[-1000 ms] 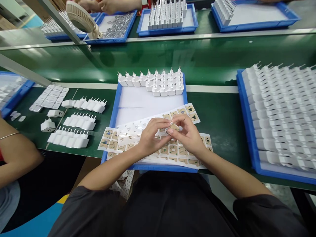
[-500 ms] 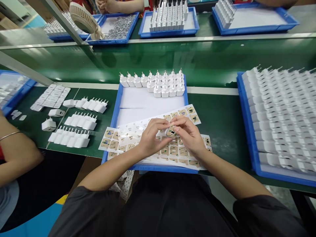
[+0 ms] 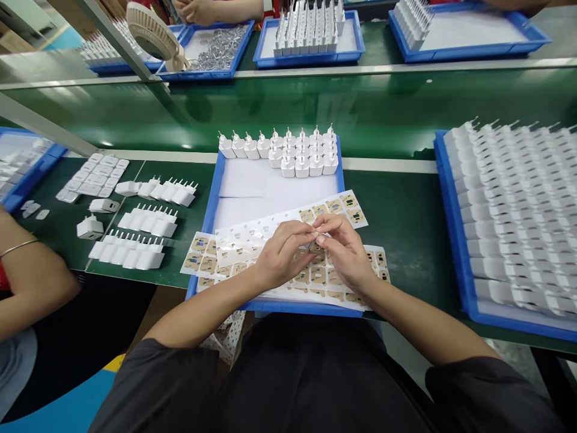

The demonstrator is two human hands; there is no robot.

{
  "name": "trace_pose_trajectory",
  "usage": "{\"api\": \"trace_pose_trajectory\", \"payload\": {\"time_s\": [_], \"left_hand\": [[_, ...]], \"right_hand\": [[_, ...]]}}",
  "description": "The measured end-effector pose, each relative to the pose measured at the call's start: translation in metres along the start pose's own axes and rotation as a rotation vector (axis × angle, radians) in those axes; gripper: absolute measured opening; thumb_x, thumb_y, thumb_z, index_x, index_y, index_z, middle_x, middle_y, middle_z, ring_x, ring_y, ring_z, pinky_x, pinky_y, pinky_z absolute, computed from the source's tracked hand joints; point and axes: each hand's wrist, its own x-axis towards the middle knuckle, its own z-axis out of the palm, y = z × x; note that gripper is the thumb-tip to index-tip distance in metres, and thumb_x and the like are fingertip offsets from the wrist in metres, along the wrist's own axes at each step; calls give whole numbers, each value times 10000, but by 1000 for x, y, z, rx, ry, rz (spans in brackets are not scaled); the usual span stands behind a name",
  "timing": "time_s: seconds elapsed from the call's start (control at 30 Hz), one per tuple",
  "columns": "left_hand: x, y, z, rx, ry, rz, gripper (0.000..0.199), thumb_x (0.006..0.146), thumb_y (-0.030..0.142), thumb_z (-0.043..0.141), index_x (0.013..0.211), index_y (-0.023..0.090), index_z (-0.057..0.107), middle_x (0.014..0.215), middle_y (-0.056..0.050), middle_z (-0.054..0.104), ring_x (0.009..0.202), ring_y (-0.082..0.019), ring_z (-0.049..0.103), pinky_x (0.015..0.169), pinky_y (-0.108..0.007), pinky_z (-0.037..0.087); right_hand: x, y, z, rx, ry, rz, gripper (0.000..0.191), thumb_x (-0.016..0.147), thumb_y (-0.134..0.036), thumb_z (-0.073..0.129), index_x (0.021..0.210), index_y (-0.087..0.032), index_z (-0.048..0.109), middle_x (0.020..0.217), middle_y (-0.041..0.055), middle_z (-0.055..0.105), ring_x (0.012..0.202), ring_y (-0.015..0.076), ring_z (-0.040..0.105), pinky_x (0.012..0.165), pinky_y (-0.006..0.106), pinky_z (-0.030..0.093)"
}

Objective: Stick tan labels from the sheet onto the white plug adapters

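My left hand (image 3: pixel 285 251) and my right hand (image 3: pixel 346 248) meet over the front of a blue tray (image 3: pixel 211 198). Both are closed, fingertips together, around a small charger plug (image 3: pixel 315 246) with a tan label on its face. Fingers cover most of it. Beneath the hands lie sheets of tan labels (image 3: pixel 336 276) with dark cut-outs. A partly peeled clear sheet (image 3: pixel 238 242) rests across them. White charger plugs (image 3: pixel 302 163) stand in rows at the tray's back, prongs up.
On the right, a large blue tray (image 3: pixel 451 240) holds many white plugs. More plugs (image 3: pixel 130 251) lie in rows on the green bench to the left, near a co-worker's arm (image 3: pixel 36 270). A fan (image 3: pixel 155 36) and further trays stand beyond the green divider.
The charger plug has turned in my fingers, so its tan face is now mostly hidden. My left fingers have closed further over it. The plugs in the tray are unchanged.
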Motion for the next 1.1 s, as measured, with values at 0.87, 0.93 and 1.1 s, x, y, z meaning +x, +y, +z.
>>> {"api": "trace_pose_trajectory", "payload": {"time_s": [0.87,0.93,1.1], "left_hand": [[4,4,-2,-90,-28,-122,363,817,182,723,1129,186,538,1040,-101,645,986,-202,635,826,-357,555],[6,4,-3,-103,-41,-153,393,811,216,743,1143,186,537,1054,-106,648,999,-208,634,819,-355,558],[8,2,-6,-86,-64,-149,400,830,245,724,1178,204,530,1073,-101,658,1011,-217,636,835,-383,555]], "right_hand": [[1,-5,0,-193,-32,-33,134,850,-237,677,909,-254,558,1020,14,519,875,147,533,625,243,472],[5,-8,-2,-202,-36,-50,56,888,-246,640,892,-240,585,983,19,552,848,145,555,628,253,488],[14,-26,-14,-484,-113,-195,61,923,-233,615,943,-226,672,914,36,671,809,158,618,646,283,511]]}}
